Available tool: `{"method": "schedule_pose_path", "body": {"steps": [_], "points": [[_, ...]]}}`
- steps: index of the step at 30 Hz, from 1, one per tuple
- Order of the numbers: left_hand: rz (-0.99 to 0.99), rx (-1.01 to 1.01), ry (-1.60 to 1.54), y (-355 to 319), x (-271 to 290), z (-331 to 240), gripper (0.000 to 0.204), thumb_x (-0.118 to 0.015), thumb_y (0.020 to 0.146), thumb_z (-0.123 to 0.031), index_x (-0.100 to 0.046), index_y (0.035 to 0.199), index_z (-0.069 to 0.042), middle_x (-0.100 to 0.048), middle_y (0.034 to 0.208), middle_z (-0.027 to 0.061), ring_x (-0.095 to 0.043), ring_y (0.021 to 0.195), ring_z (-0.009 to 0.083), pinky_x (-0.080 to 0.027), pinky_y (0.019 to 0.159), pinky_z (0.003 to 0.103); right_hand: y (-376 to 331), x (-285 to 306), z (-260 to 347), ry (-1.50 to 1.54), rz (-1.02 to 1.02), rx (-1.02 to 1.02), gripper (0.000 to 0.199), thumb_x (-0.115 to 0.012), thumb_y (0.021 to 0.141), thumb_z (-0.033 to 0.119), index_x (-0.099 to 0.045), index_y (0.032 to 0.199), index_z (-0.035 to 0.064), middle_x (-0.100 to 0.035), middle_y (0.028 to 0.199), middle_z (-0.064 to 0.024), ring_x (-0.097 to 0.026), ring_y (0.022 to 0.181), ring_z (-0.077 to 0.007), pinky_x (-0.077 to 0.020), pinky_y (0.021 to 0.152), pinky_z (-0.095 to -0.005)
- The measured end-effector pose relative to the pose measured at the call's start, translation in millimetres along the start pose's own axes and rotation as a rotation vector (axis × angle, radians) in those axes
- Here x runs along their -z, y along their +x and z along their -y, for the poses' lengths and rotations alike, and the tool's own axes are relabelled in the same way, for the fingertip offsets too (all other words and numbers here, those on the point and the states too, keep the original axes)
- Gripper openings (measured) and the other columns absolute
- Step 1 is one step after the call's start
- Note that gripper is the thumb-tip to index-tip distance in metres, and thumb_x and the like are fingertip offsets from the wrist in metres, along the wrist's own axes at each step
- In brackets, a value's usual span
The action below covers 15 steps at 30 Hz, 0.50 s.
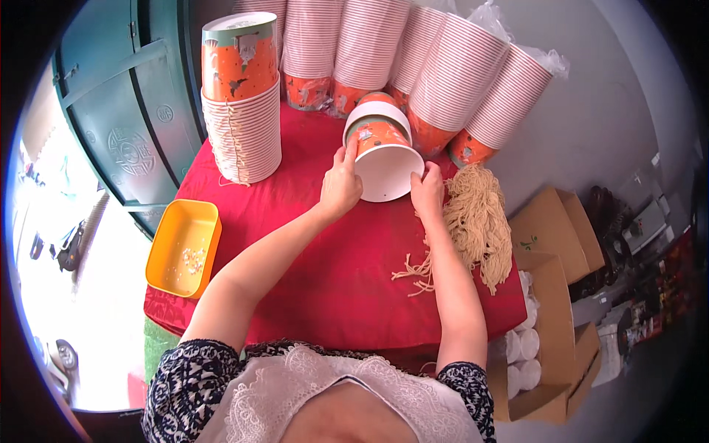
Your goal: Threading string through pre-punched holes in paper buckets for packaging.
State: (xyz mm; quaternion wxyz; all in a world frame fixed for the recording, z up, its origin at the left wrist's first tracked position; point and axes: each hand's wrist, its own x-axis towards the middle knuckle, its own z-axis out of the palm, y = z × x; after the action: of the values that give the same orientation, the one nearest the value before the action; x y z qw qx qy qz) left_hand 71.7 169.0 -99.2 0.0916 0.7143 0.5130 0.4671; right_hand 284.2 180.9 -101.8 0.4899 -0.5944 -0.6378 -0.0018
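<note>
Both of my hands hold an orange printed paper bucket [385, 134] over the middle of the red-covered table. Its white open mouth tilts toward me, and a small dark spot shows inside near the lower rim. My left hand [342, 183] grips the left side, index finger stretched along the wall. On the right rim, the fingers of my right hand [428, 193] pinch the edge. Directly behind stands another paper bucket with a white rim [373, 111], partly hidden. Close beside my right forearm lies a bundle of beige cords [480, 221], with loose ends spread on the cloth.
A yellow tray [164, 258] with small pale pieces sits at the table's left edge. Behind it rises a bucket stack [242, 136] with cord hanging down. Tall plastic-wrapped bucket stacks [458, 70] line the back. Cardboard boxes [554, 295] stand right of the table [317, 288].
</note>
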Motion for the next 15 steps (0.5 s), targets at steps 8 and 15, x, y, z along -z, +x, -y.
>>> {"method": "schedule_pose_path", "body": {"steps": [8, 15], "points": [[0.021, -0.051, 0.040, -68.4, 24.7, -36.1, 0.089, -0.055, 0.076, 0.005, -0.010, 0.153, 0.004, -0.017, 0.152, 0.0419, -0.065, 0.078, 0.0539, -0.057, 0.066, 0.055, -67.2, 48.6, 95.5, 0.471, 0.286, -0.167, 0.037, -0.057, 0.100, 0.033, -0.062, 0.100, -0.0038, -0.068, 0.093, -0.0195, -0.066, 0.086, -0.0268, -0.0502, 0.077, -0.0409], [0.100, -0.265, 0.012, -114.3, 51.7, -74.4, 0.059, -0.061, 0.081, -0.001, -0.043, 0.136, 0.011, -0.042, 0.139, 0.0364, -0.067, 0.086, 0.0463, -0.058, 0.069, 0.050, -86.9, 33.2, 116.0, 0.594, 0.080, -0.042, 0.019, -0.059, 0.097, 0.015, -0.057, 0.100, -0.0045, -0.068, 0.092, -0.0198, -0.067, 0.084, -0.0283, -0.0515, 0.073, -0.0412]]}}
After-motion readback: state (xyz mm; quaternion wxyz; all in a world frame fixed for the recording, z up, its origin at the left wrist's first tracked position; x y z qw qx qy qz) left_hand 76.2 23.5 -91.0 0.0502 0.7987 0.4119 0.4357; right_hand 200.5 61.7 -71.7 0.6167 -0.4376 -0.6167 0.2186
